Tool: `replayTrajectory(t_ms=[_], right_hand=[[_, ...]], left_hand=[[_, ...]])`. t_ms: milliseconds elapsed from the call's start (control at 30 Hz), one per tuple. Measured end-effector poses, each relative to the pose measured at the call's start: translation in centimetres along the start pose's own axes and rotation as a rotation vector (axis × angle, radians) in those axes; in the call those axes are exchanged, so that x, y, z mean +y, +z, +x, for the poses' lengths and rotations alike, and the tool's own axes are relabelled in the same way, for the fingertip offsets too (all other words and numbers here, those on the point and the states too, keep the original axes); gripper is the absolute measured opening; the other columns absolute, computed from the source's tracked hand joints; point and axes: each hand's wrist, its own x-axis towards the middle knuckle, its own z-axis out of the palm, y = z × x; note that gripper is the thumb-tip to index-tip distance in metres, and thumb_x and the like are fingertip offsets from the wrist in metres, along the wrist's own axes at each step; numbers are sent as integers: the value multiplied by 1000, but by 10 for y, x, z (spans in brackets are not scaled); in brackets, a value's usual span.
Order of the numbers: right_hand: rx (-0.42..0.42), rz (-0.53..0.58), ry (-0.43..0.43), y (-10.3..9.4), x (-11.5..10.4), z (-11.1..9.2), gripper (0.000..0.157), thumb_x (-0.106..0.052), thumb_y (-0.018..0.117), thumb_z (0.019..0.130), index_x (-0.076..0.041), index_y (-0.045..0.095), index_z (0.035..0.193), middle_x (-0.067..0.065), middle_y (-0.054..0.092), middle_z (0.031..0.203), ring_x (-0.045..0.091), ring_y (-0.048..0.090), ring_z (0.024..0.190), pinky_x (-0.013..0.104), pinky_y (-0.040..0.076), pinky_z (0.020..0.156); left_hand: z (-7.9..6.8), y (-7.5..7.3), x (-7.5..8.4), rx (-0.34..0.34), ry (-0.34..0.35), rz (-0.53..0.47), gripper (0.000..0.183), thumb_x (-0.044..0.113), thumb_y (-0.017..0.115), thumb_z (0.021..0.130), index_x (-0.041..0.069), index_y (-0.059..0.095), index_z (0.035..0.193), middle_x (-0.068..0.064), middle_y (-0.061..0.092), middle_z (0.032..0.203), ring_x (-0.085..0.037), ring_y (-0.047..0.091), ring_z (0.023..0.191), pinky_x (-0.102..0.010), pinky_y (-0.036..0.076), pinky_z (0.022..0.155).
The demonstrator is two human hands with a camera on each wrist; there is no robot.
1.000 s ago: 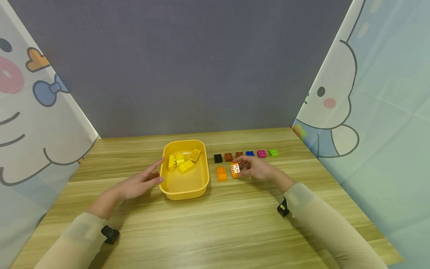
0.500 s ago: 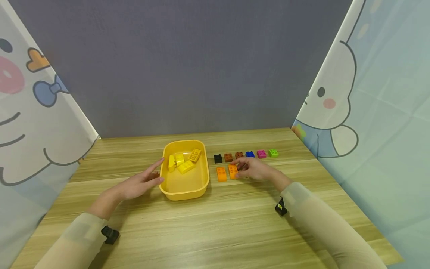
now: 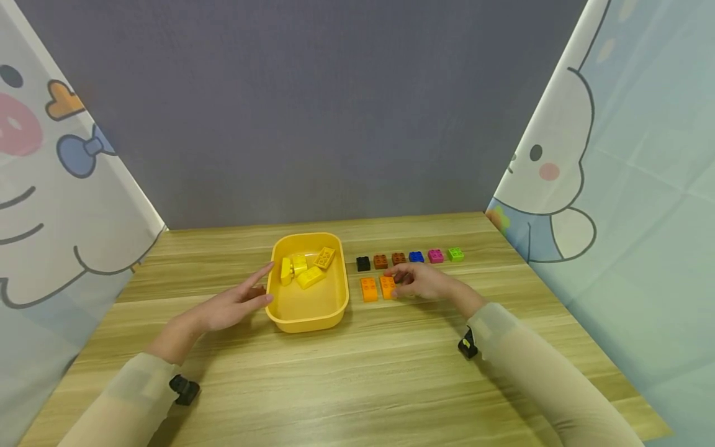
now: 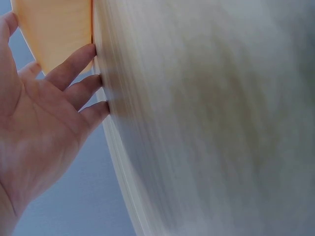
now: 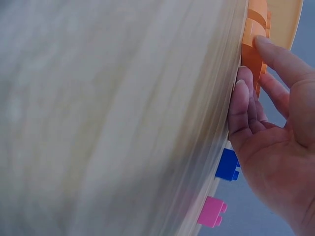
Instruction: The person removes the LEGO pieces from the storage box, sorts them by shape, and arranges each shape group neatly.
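With thumb and fingers my right hand point(image 3: 426, 281) holds an orange building brick point(image 3: 386, 287) that sits studs up on the table. In the right wrist view the thumb lies against the rounded end of that orange brick point(image 5: 254, 46). Just left of it is another orange brick point(image 3: 368, 289), parallel and a small gap away. My left hand point(image 3: 226, 307) has its fingers spread, the tips touching the left side of a yellow bin point(image 3: 307, 325). Several yellow bricks point(image 3: 310, 277) lie in the bin, at different angles.
Behind the orange bricks runs a row of small bricks: black point(image 3: 363, 264), two brown point(image 3: 380, 261), blue point(image 3: 416, 256), pink point(image 3: 436, 256) and lime green point(image 3: 455, 254). A grey panel point(image 3: 329, 112) stands along the table's point(image 3: 335, 391) back edge, with printed cloths at both sides.
My right hand has turned the orange brick from underside showing to studs up and set it down beside the other orange one. The left hand keeps its place at the bin.
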Motion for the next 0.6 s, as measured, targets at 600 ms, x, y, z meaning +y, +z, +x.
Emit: replayTrajectory(t_ms=[600], right_hand=[[4,-27,11,1,-1,0,54,-28,79,104,-11,63,153,9,70,126,19,69,108,36,59,93]], left_hand=[[-1,1,1,5,-9,12,82,50,51,116,30,3,179,-38,42,167,-58,43,155,-74,44,119]])
